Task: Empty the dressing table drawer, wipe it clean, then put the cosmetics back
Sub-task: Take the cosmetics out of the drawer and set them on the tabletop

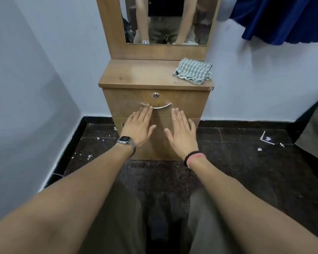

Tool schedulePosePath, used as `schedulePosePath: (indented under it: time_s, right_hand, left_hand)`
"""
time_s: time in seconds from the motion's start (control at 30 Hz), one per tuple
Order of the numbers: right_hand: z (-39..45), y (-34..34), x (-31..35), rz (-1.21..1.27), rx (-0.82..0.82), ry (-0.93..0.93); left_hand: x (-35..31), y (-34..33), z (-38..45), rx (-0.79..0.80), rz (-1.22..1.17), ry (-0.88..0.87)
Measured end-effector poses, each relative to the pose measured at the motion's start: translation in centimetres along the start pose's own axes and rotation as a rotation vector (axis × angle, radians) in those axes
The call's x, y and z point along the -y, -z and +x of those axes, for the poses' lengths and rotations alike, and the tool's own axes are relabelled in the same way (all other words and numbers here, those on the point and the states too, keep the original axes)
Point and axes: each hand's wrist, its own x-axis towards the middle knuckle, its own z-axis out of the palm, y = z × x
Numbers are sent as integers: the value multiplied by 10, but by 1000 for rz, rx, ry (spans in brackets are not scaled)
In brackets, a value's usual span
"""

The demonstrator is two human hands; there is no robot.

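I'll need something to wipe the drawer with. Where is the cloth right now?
The crumpled green-and-white striped cloth lies on the right rear of the wooden dressing table top, just below the mirror frame, above the closed drawer.

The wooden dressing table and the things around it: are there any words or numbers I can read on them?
None can be read.
Square digital wristwatch with a metal band on the left wrist: its screen is dark, no digits show.
Round silver lock on the closed wooden drawer: a small mark, too blurred to read.
White paper scrap on the dark floor: a purple mark, too small to read.
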Motion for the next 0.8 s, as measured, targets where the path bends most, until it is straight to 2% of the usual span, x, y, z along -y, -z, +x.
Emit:
schedulePosePath:
  time_s: [0.1, 0.4, 0.8]
  right_hand:
    - [2, -7, -4, 48, -9, -57]
    - [2, -6, 4, 110, -58, -51]
    - [-12, 9, 14, 126, -80, -39]
  left_hand:
    - [-1, -8, 10, 1, -4, 12]
    - [-11, -3, 28, -21, -126, 74]
    - [-9, 18, 35, 141, -40, 64]
